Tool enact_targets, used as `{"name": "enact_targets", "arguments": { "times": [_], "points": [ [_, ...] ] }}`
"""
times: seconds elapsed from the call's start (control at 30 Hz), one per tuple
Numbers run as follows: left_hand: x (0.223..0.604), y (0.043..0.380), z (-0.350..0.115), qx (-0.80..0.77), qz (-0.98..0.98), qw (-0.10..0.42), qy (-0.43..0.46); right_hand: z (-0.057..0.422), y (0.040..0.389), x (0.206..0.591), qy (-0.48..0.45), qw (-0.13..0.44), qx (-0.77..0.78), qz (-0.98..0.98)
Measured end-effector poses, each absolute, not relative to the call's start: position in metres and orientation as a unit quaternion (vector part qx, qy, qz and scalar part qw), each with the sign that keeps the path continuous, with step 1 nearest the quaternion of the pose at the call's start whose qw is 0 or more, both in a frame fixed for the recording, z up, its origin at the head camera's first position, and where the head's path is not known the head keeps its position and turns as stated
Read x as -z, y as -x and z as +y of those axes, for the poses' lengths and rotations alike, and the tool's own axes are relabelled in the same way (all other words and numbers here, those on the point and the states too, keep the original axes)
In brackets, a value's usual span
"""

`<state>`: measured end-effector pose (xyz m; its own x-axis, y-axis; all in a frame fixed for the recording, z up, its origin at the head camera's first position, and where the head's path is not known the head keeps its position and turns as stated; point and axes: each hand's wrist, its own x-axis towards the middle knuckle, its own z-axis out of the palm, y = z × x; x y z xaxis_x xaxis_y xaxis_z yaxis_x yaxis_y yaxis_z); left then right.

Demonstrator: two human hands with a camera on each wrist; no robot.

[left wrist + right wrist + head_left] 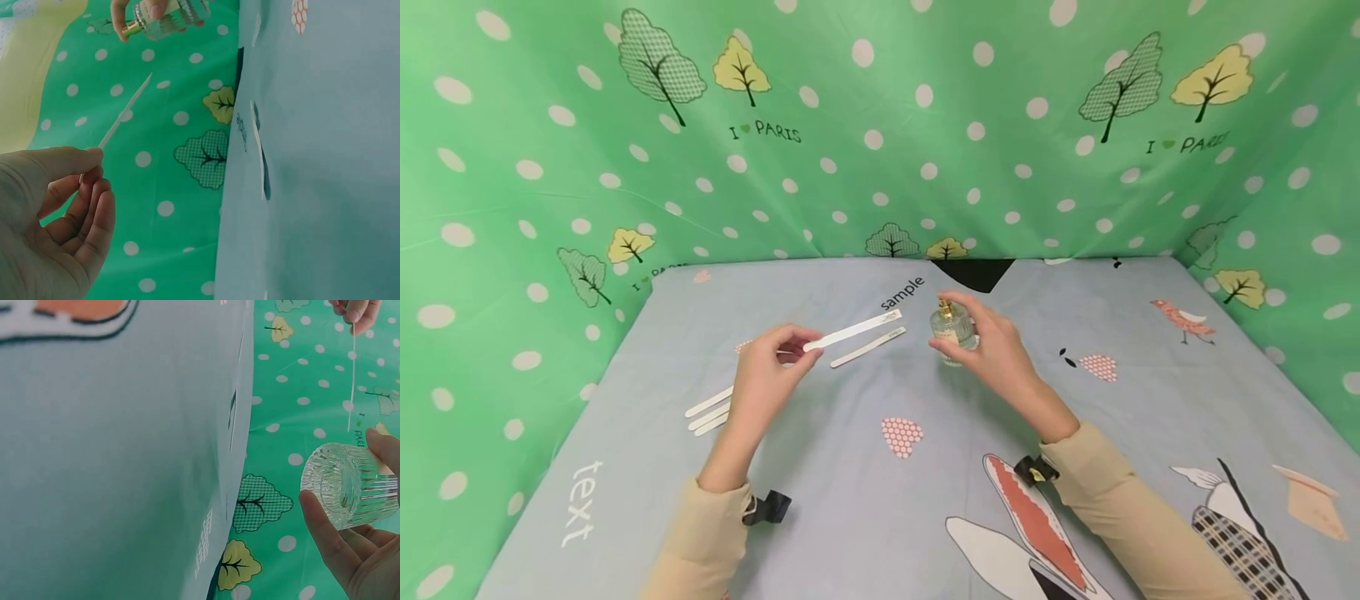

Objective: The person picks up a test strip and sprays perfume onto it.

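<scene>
Between thumb and fingertips my left hand (765, 375) pinches one end of a white perfume test strip (857, 328). The strip points toward the bottle, its printed end farthest from the hand. My right hand (1000, 354) grips a clear ribbed glass perfume bottle (951, 323), the index finger on its gold spray top (947, 307). In the right wrist view, the bottle base (331, 484) is raised off the table. A gap separates the spray top from the strip (125, 112) in the left wrist view. A second strip (868, 347) lies on the table beneath the held one.
Several more white strips (707, 417) lie at the left, partly hidden behind the left forearm. A grey-blue printed cloth (865, 508) covers the table. Green dotted fabric (880, 125) hangs at the back and along both sides.
</scene>
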<state>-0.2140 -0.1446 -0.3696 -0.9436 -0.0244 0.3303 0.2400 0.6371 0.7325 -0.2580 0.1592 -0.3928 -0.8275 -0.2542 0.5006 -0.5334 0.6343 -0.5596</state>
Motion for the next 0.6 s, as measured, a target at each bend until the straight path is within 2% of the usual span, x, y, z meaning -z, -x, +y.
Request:
{"name": "enact_targets", "arguments": {
  "times": [0.6],
  "points": [
    [0.39,0.193,-0.19,0.398,-0.902,0.167,0.003,0.158,0.259,0.395,-0.233,0.186,-0.366,-0.881]
  ]
}}
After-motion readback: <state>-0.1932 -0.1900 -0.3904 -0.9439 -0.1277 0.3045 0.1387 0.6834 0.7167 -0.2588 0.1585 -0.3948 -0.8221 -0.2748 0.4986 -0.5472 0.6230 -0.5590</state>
